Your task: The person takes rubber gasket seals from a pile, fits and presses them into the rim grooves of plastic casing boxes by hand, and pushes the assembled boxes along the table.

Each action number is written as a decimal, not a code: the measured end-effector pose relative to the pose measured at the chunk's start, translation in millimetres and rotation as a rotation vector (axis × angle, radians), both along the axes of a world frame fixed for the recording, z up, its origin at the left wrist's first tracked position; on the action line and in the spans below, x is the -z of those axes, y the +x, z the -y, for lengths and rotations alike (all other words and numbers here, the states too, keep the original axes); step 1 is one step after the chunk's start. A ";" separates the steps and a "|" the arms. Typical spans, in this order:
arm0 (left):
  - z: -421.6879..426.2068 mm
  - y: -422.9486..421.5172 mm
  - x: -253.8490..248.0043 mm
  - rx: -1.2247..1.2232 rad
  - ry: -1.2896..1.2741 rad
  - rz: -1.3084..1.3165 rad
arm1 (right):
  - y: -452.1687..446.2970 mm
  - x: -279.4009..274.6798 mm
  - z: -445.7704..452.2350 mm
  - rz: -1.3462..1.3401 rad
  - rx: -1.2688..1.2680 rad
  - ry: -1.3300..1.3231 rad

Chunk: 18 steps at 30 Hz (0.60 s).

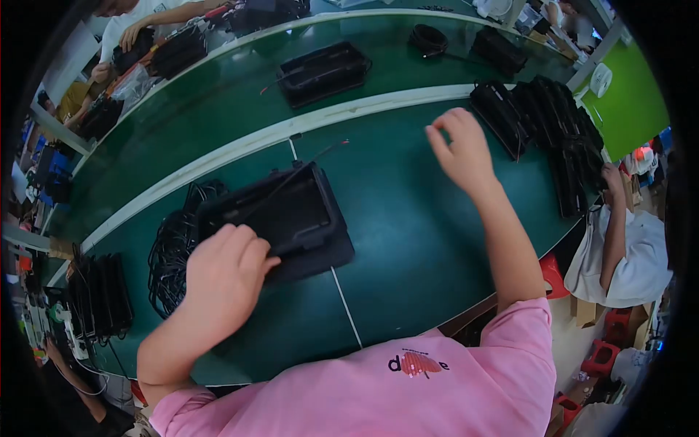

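Observation:
On the green table (408,277) lies an open black tray-like housing (284,211), tilted, with a thin wire reaching past its top edge. My left hand (229,273) is at the housing's near left edge, its fingers bent round the rim. A tangled bundle of black cables (171,255) sits just left of the housing, partly behind my left hand. My right hand (463,149) is raised over the table to the right, thumb and index finger apart, holding nothing. Several black housings (502,116) are piled beyond it at the right.
Another black housing (324,73) lies on the far side of a white rail (328,113), with a black coil (427,40) further right. More black parts (102,295) stand at the left edge. A co-worker's sleeve (619,255) is at the right; another person works at the upper left.

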<state>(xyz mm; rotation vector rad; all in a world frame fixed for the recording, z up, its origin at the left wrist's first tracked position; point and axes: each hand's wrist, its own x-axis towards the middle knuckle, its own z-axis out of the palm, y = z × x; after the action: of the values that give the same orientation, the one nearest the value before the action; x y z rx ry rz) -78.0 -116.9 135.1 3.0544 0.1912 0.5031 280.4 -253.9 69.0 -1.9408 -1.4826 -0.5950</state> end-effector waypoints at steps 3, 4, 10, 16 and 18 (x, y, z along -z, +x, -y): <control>-60.2 23.8 -3.8 -0.105 0.138 -0.011 | 86.9 18.9 31.9 0.228 0.385 0.015; -84.4 32.1 -0.6 -0.142 0.178 -0.020 | 111.6 26.3 42.6 0.247 0.492 -0.037; -215.9 79.7 13.5 -0.412 0.317 -0.058 | 176.0 59.0 73.4 0.116 0.696 -0.340; -218.8 64.9 5.3 -0.514 0.262 0.170 | 148.8 34.8 71.1 0.076 0.553 -0.373; -206.9 40.7 0.9 -0.533 0.250 0.144 | 108.6 25.9 70.1 0.054 0.425 -0.369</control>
<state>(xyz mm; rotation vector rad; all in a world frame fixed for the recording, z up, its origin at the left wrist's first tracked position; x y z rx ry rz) -37.3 89.9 134.2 3.1624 1.0224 0.8209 389.0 -324.0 43.1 -2.5799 -1.2827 -0.5855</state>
